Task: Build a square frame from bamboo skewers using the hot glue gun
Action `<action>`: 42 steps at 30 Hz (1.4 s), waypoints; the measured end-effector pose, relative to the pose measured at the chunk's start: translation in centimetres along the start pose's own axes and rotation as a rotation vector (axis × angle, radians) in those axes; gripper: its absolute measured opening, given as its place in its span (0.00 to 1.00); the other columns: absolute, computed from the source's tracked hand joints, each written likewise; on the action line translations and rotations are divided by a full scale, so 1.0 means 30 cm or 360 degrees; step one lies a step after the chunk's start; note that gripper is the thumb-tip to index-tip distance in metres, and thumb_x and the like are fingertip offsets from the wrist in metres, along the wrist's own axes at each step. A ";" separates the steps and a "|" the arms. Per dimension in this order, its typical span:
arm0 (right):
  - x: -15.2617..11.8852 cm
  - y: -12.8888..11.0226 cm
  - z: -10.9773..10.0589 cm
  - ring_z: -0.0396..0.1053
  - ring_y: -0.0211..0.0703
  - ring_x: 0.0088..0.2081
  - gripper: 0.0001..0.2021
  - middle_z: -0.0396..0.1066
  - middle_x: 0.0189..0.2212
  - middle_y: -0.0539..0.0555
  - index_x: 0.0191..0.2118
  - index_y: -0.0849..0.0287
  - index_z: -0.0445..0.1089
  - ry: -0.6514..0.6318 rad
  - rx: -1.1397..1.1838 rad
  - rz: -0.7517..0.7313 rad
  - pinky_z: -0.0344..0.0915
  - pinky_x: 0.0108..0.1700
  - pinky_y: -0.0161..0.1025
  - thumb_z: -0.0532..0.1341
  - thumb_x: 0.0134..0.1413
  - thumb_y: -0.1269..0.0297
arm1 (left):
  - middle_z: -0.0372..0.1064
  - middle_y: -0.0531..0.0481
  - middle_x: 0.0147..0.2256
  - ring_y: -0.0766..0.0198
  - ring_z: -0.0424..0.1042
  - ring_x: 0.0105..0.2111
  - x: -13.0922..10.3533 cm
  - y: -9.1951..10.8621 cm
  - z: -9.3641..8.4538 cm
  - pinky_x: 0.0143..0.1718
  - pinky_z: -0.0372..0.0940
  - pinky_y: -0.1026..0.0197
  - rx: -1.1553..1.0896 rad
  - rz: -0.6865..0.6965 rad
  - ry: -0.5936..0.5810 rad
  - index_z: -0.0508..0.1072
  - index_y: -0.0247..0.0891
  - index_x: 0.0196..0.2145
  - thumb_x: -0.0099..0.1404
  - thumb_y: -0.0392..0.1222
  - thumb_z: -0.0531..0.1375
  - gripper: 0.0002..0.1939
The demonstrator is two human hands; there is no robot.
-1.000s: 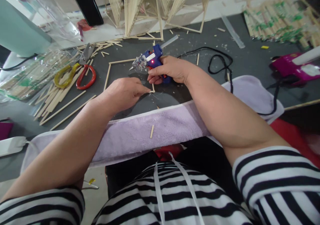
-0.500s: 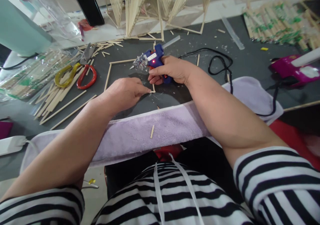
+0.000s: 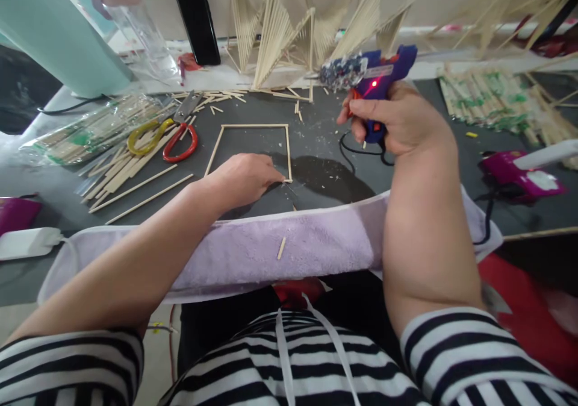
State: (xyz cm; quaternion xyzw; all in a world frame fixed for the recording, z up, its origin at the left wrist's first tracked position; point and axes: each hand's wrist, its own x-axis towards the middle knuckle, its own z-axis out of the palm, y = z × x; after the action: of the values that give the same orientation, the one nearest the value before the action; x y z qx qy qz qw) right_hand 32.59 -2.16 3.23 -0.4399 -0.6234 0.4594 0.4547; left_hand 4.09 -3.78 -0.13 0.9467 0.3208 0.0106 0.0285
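A square frame of thin wooden sticks [image 3: 255, 126] lies flat on the grey table. My left hand [image 3: 244, 180] rests over its near side, fingers pinched on a stick at the near right corner; most of that stick is hidden under the hand. Up and to the right, my right hand [image 3: 397, 120] grips a blue hot glue gun [image 3: 379, 74] raised above the table, its nozzle pointing left. A red light glows on the gun's body, and its front is wrapped in crumpled foil-like material. The gun is apart from the frame.
Scissors [image 3: 180, 141] with yellow and red handles lie on loose sticks at the left. Fan-shaped stick structures [image 3: 280, 38] and a black phone [image 3: 196, 20] stand at the back. Wrapped stick bundles [image 3: 483, 99] and a magenta device [image 3: 519, 177] are at right. A lilac cloth [image 3: 325, 237] covers the near edge.
My right hand has lifted the glue gun up and to the right, away from the frame's corner. My left hand stays at that corner. The camera view has shifted somewhat.
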 end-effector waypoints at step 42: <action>-0.030 -0.008 0.010 0.67 0.40 0.27 0.10 0.73 0.25 0.48 0.33 0.56 0.78 -0.0854 -0.0822 0.0433 0.63 0.28 0.35 0.74 0.43 0.59 | 0.74 0.49 0.35 0.66 0.73 0.35 0.001 0.008 -0.009 0.35 0.63 0.65 -0.0062 -0.0025 -0.0018 0.81 0.46 0.46 0.67 0.34 0.54 0.18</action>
State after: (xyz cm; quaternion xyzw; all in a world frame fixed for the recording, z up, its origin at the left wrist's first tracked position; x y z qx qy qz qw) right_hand 32.44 -3.12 3.26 -0.4826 -0.7512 0.4422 0.0851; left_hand 4.24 -3.95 0.17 0.9434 0.3279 0.0113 0.0487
